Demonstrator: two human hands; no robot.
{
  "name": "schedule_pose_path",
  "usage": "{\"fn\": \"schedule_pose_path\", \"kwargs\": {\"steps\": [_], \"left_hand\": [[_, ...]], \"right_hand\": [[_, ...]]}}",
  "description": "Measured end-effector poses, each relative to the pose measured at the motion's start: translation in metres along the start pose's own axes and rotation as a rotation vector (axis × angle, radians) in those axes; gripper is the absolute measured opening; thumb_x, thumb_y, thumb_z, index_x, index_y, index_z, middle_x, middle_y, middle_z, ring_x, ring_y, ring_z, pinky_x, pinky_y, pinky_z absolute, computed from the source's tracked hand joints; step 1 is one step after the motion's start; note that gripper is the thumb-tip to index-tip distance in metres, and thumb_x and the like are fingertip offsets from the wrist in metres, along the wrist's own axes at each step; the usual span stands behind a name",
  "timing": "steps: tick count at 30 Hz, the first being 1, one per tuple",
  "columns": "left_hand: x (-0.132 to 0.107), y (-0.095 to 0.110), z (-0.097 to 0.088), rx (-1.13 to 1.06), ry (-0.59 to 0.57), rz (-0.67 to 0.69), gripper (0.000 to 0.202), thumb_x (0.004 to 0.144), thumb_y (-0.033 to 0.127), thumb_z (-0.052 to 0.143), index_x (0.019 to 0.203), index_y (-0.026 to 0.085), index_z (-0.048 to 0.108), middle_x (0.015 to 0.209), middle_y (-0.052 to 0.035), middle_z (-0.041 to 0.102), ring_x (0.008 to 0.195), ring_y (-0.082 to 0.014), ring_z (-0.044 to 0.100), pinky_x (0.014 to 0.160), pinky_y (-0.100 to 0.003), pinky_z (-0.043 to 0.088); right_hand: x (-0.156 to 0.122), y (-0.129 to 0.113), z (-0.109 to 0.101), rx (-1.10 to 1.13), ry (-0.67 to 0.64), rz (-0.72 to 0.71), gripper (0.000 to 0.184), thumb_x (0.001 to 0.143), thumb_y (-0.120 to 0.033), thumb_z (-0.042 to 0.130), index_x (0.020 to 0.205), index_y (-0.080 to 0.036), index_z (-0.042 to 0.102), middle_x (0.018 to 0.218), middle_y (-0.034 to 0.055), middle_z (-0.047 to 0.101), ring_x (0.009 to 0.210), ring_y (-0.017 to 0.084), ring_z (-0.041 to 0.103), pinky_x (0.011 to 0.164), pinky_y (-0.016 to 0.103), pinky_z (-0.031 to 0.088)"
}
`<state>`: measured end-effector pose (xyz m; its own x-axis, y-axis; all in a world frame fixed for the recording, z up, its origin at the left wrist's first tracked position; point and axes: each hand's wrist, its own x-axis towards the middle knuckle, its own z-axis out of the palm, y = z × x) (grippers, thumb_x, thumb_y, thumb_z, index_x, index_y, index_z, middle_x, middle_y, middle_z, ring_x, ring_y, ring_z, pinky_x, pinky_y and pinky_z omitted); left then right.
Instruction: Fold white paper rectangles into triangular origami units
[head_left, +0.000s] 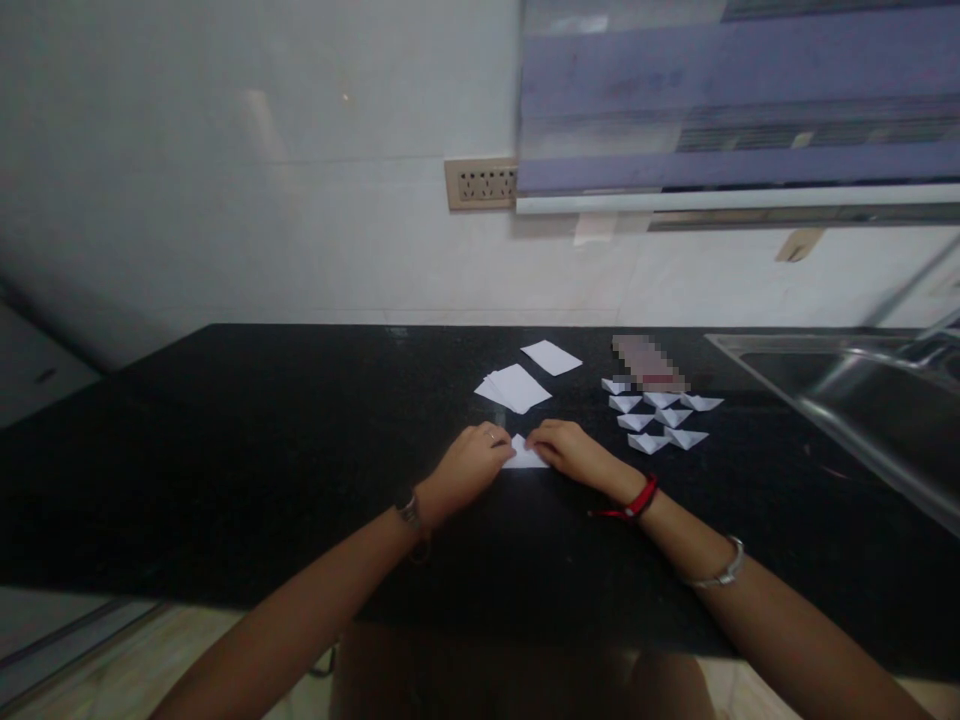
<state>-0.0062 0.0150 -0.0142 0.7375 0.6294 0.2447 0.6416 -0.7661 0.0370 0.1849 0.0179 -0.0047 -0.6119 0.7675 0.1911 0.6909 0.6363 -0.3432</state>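
Observation:
A small folded sheet of white paper [523,459] lies on the black countertop, its top coming to a point. My left hand [470,462] grips its left side with the fingers closed on the edge. On the opposite side my right hand [574,451] pinches the paper, fingertips bent over it. Just beyond my hands lies a loose stack of white paper sheets [519,388], slightly fanned. A separate white sheet [552,357] rests behind the stack. To the right, several folded white paper boats [635,422] sit close together in a group.
A pixelated flat pinkish object [649,362] lies behind the paper boats. The metal sink [814,410] is set into the right of the black countertop [247,450]. On the wall are a socket panel [486,185] and a purple striped blind [720,100].

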Motion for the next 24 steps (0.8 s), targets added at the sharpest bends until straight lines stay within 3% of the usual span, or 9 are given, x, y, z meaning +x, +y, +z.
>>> {"fn": "schedule_pose_path", "kwargs": {"steps": [5, 12, 24], "left_hand": [[-0.006, 0.004, -0.002, 0.092, -0.046, 0.013, 0.022, 0.083, 0.015, 0.041, 0.100, 0.020, 0.054, 0.093, -0.0046, 0.055, 0.084, -0.0170, 0.048, 0.068, -0.028, 0.036], [-0.007, 0.006, -0.007, 0.102, -0.077, 0.011, 0.021, 0.083, 0.015, 0.040, 0.098, 0.019, 0.055, 0.085, -0.0049, 0.056, 0.077, -0.0162, 0.049, 0.062, -0.027, 0.037], [-0.010, -0.003, -0.013, 0.027, -0.098, 0.117, 0.030, 0.080, 0.012, 0.042, 0.105, 0.025, 0.053, 0.094, -0.0034, 0.056, 0.085, -0.0154, 0.049, 0.072, -0.028, 0.038]], "right_hand": [[-0.002, -0.003, -0.002, -0.030, -0.002, -0.043, 0.021, 0.078, -0.007, 0.043, 0.083, -0.012, 0.062, 0.080, 0.0080, 0.058, 0.076, 0.014, 0.054, 0.070, 0.024, 0.041], [-0.005, 0.001, -0.003, -0.097, -0.080, -0.230, 0.026, 0.078, -0.007, 0.042, 0.094, -0.016, 0.061, 0.089, 0.0071, 0.058, 0.085, 0.015, 0.053, 0.075, 0.025, 0.040], [-0.007, 0.002, -0.010, -0.125, -0.124, -0.258, 0.026, 0.081, -0.012, 0.040, 0.096, -0.017, 0.061, 0.093, 0.0072, 0.060, 0.088, 0.016, 0.055, 0.077, 0.025, 0.041]]}}
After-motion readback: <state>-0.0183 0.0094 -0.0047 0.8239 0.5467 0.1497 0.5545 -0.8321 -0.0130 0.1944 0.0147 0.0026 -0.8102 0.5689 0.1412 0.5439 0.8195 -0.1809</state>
